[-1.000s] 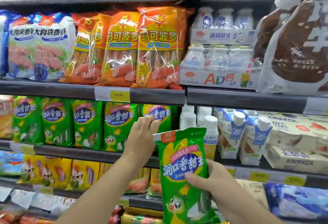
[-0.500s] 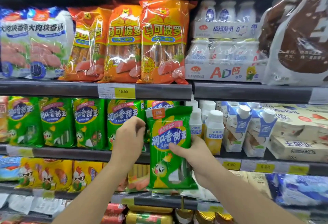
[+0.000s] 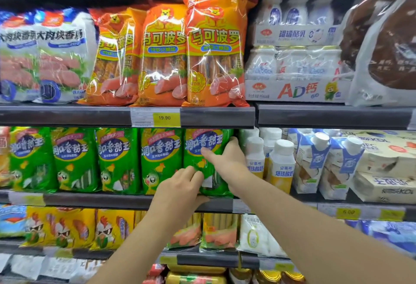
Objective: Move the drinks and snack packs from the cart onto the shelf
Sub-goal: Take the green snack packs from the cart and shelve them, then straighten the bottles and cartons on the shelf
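gripping green snack pack (image 3: 208,148) on shelf (image 3: 112,200) — left hand (image 3: 180,190) at bottom, right hand (image 3: 225,159) on right edge.

Yellow price tag (image 3: 164,117) reading 19.90, second yellow price tag (image 3: 348,212) lower right, blurred

I see stocked shelves, with a snack pack (image 3: 208,162) at the right end of the middle row.

On my middle shelf (image 3: 90,200) a row of upright packs (image 3: 117,159) runs from the left; the snack pack stands last, just left of the bottles (image 3: 281,164). My right hand (image 3: 227,159) lies against its front and right edge, my left hand (image 3: 182,191) at its lower left corner. Cartons (image 3: 315,159) stand right of the bottles, boxes (image 3: 387,171) further right. Above, on the upper shelf (image 3: 213,116), sausage packs (image 3: 216,51) stand left of a bottle tray (image 3: 297,91). A price tag (image 3: 165,117) sits on that shelf's front edge.
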{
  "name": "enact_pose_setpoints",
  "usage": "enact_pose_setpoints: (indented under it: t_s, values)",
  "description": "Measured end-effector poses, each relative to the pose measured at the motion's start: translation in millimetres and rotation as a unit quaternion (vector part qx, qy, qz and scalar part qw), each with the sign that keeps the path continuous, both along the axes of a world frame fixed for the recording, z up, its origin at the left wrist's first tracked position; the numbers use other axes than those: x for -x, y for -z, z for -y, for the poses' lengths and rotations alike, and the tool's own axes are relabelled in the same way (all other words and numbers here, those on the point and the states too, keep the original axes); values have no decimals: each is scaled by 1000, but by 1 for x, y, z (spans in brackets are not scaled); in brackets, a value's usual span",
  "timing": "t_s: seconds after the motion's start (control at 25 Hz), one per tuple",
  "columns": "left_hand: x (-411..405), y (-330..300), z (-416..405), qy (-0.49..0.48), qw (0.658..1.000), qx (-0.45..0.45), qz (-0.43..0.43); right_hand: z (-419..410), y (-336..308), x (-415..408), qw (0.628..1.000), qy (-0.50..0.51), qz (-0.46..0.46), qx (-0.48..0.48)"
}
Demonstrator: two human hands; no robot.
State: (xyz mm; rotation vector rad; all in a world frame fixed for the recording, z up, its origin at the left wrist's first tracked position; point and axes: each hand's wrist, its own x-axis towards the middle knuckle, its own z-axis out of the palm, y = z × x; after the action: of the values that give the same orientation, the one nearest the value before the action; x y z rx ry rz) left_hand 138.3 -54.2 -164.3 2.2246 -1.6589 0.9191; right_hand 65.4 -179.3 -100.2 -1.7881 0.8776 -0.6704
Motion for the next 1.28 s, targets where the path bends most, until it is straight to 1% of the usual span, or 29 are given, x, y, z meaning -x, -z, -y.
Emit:
enact_pose_setpoints:
  t_s: [0.08, 0.16, 0.24, 0.28, 0.32, 0.36, 0.4, 0.44, 0.56, 0.64, 0.72, 0.8, 0.84, 0.92, 0.96, 1.04, 1.12, 1.2, 1.28]
  values:
    - [-2, 1, 4, -7, 1000, 10, 2, 0, -7, 1, 994, -18, -85, 62]
    - [-3, 0, 7, -19, 1000, 15, 3, 1, -13, 3, 975, -42, -181, 120]
    - [-5, 0, 9, -32, 999, 14, 5, 2, -16, 5, 943, -67, -277, 173]
    - [-6, 0, 10, -33, 999, 12, 6, 3, -17, 8, 919, -82, -325, 207]
    - [-7, 0, 11, -31, 999, 9, 5, 4, -17, 10, 894, -97, -363, 245]
    - [-8, 0, 11, -26, 1000, 6, 6, 4, -16, 13, 876, -107, -380, 278]
    - [-9, 1, 11, -20, 1000, 3, 10, 5, -14, 14, 874, -108, -370, 295]
    - [-9, 2, 12, -18, 1000, 1, 13, 5, -12, 15, 882, -103, -351, 296]
    - [-6, 2, 19, -42, 999, 8, 1, 2, -4, 17, 921, -64, -289, 254]
    - [-4, 4, 21, -49, 999, 20, -5, -4, 8, 33, 934, -71, -234, 259]
    - [-3, 8, 16, -45, 999, 25, -17, -4, 25, 70, 938, -89, -187, 280]
    - [1, 8, 11, -52, 997, 45, -36, 8, 40, 118, 956, -61, -159, 241]
    - [6, 7, 9, -50, 995, 64, -54, 20, 46, 139, 967, -22, -147, 206]
    - [25, 7, 15, -13, 989, 106, -102, 47, 59, 166, 976, 62, -126, 168]
    - [37, 7, 22, 13, 985, 114, -129, 59, 66, 172, 973, 82, -132, 173]
    - [63, 6, 41, 34, 972, 110, -203, 73, 77, 172, 965, 82, -161, 192]
    - [84, 4, 64, 17, 950, 100, -294, 78, 83, 167, 960, 72, -182, 201]
    - [94, 0, 84, -17, 915, 103, -390, 81, 81, 161, 954, 73, -194, 215]
    - [95, -1, 98, -58, 893, 91, -437, 81, 75, 154, 954, 63, -202, 211]
